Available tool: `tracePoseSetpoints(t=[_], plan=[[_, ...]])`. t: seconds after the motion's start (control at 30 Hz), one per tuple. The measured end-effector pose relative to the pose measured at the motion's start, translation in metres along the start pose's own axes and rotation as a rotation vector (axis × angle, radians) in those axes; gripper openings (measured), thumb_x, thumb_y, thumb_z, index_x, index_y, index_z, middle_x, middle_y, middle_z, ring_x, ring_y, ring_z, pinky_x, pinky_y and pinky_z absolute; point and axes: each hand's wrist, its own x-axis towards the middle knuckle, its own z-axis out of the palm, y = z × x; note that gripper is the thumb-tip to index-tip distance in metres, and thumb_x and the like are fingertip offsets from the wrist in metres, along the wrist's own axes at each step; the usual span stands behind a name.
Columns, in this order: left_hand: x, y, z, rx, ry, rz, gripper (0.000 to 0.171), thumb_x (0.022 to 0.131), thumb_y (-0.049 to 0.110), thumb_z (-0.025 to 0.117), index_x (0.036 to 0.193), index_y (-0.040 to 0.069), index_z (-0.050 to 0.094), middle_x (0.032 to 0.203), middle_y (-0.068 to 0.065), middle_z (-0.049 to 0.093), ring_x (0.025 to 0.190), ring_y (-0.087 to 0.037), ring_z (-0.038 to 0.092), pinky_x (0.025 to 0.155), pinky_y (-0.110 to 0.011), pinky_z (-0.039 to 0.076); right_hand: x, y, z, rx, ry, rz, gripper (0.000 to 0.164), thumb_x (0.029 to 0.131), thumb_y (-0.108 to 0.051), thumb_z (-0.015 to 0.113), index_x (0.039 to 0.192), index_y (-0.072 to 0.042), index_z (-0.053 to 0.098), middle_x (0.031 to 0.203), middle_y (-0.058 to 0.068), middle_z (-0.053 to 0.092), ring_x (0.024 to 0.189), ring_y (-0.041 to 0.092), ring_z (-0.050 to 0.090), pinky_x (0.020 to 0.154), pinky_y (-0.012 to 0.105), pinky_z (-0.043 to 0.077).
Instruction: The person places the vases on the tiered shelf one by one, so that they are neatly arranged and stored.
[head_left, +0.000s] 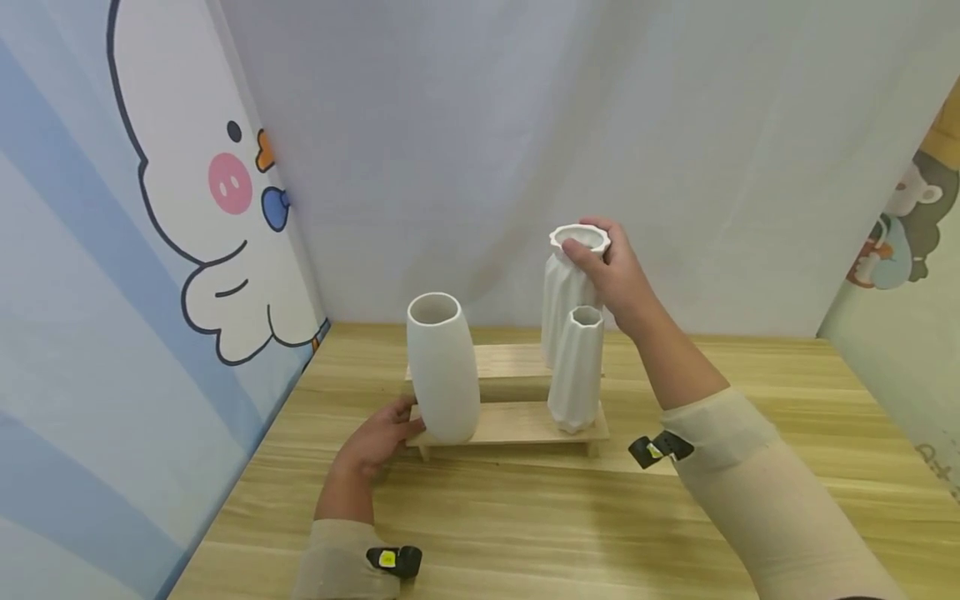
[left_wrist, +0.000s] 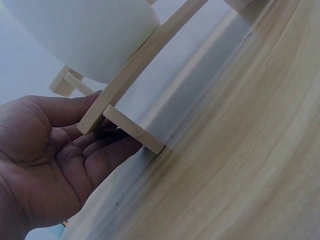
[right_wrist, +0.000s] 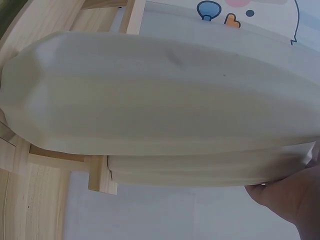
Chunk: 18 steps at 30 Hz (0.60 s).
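Observation:
A two-tier wooden stand (head_left: 517, 422) carries three white vases. My left hand (head_left: 381, 437) grips the left end of its lower tier; in the left wrist view, the thumb lies by the plank end (left_wrist: 102, 107) and the other fingers reach underneath. My right hand (head_left: 621, 279) holds a tall ribbed vase (head_left: 558, 312) by its neck on the upper tier, thumb over the rim. Before it, a slimmer ribbed vase (head_left: 577, 375) stands on the lower tier and hides part of it. A smooth, rounded vase (head_left: 446, 375) stands on the lower tier's left end, beside my left hand.
The stand rests on a wood-grain table (head_left: 495, 517) close to the pale back curtain (head_left: 450, 167). To the left rises a blue-and-white cartoon panel (head_left: 172, 200), to the right another printed panel (head_left: 900, 333). Both sleeves bear small black wrist devices.

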Motion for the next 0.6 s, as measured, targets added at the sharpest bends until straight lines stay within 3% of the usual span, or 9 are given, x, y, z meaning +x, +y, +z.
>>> tracePoseSetpoints(t=[0.13,0.27,0.4,0.5,0.6], plan=[[0.001,0.000,0.002,-0.011,0.007,-0.001,0.053,0.097,0.022,0.061,0.145,0.010,0.044,0.162,-0.015,0.023,0.144,-0.036,0.029,0.108,-0.055,0.035,0.000,0.001,-0.002,-0.026,0.007,-0.004,0.067,0.092,-0.045,0.062,0.144,-0.013,0.033,0.129,0.006,0.050,0.105,0.017,0.053,0.088,0.029,0.045],[0.003,-0.003,0.003,-0.013,0.036,-0.017,0.054,0.095,0.025,0.063,0.145,0.012,0.045,0.157,-0.014,0.035,0.139,-0.034,0.039,0.106,-0.051,0.038,-0.002,0.004,-0.005,-0.034,0.007,-0.002,0.068,0.095,-0.046,0.056,0.147,-0.011,0.031,0.133,0.010,0.048,0.110,0.019,0.051,0.095,0.032,0.043],[0.004,-0.007,-0.001,-0.071,0.080,0.002,0.054,0.099,0.032,0.058,0.147,0.012,0.043,0.151,-0.012,0.044,0.134,-0.031,0.046,0.107,-0.048,0.039,-0.007,0.006,-0.009,-0.011,0.003,-0.001,0.069,0.099,-0.047,0.046,0.153,-0.010,0.023,0.147,0.017,0.040,0.128,0.025,0.043,0.109,0.042,0.034],[0.003,-0.006,-0.007,-0.154,0.133,0.028,0.058,0.102,0.041,0.050,0.151,0.013,0.035,0.154,-0.009,0.041,0.138,-0.030,0.043,0.113,-0.048,0.034,-0.016,0.007,-0.016,0.006,0.014,-0.015,0.070,0.101,-0.047,0.041,0.155,-0.009,0.017,0.154,0.018,0.032,0.140,0.029,0.034,0.115,0.050,0.026],[-0.003,0.005,-0.015,-0.201,0.234,0.073,0.067,0.101,0.050,0.045,0.156,0.017,0.024,0.159,-0.006,0.032,0.142,-0.028,0.038,0.114,-0.047,0.031,-0.031,0.011,-0.028,0.012,0.031,-0.045,0.069,0.103,-0.046,0.037,0.155,-0.008,0.014,0.157,0.015,0.029,0.144,0.031,0.028,0.115,0.054,0.023]])
